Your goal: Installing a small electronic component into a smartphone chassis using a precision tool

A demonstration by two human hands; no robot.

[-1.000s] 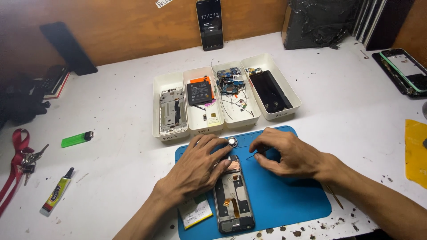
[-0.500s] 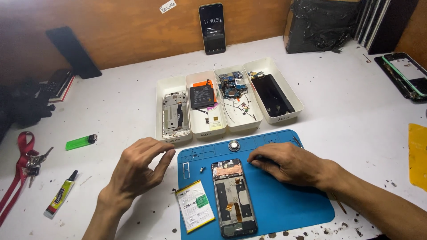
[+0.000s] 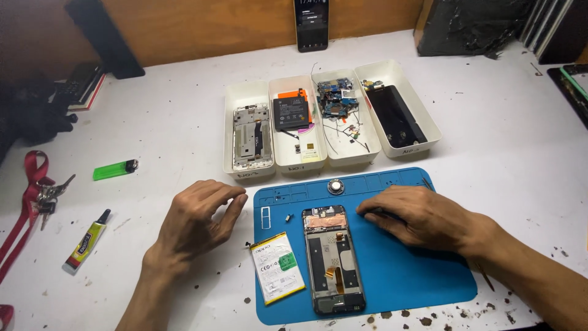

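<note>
- Far left edge: red strap with keys (image 3: 37,190), a green lighter (image 3: 114,170), and nearer, a small yellow glue tube (image 3: 86,241), all on the white table (image 3: 502,147).
- Left hand (image 3: 197,222): palm down on the table just left of the blue work mat (image 3: 404,270), fingers loosely curled and apart, holding nothing.
- White battery pack (image 3: 277,266) lies half on the mat's left edge, between the left hand and the phone.
- Opened phone (image 3: 332,258): back cover off, on the mat between the two hands. Long axis runs near to far, top end toward the far side. Dark frame, copper-coloured shield at the top, an orange flex strip lower down.
- Both hands sit toward the phone's top end; the right fingertips are the nearer, just right of its top corner.
- Small round silver part (image 3: 335,186) on the mat's far edge.
- Right hand (image 3: 422,217): flat on the mat, fingers close together, pointing left; whether it pinches something small I cannot tell.
- Far side: four white trays (image 3: 245,98) in a row with phone parts; a dark phone (image 3: 311,23) leans on the wooden wall.
</note>
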